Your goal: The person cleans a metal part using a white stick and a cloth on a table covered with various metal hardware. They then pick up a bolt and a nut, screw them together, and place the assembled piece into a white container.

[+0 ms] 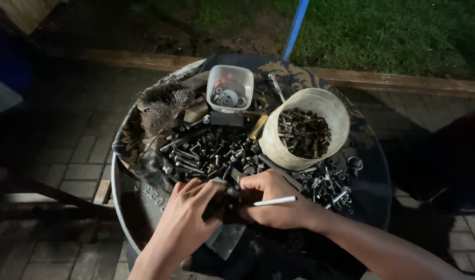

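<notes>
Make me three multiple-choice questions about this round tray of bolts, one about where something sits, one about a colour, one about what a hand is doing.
1. Where does the round cream plastic tub of bolts stand?
A. on the right half of the round dark metal tray
B. on the grass
C. on the brick paving

2. What colour is the thin stick in the right hand?
A. red
B. white
C. green

3. What is the left hand doing?
A. resting flat on the paving
B. lifting the small clear square container
C. gripping a small dark part together with the right hand

Answers: 1 A, the tub stands on the tray's right side beside the loose bolts. 2 B, the stick shows pale white between the fingers. 3 C, both hands meet on the part at the tray's near edge.
</notes>
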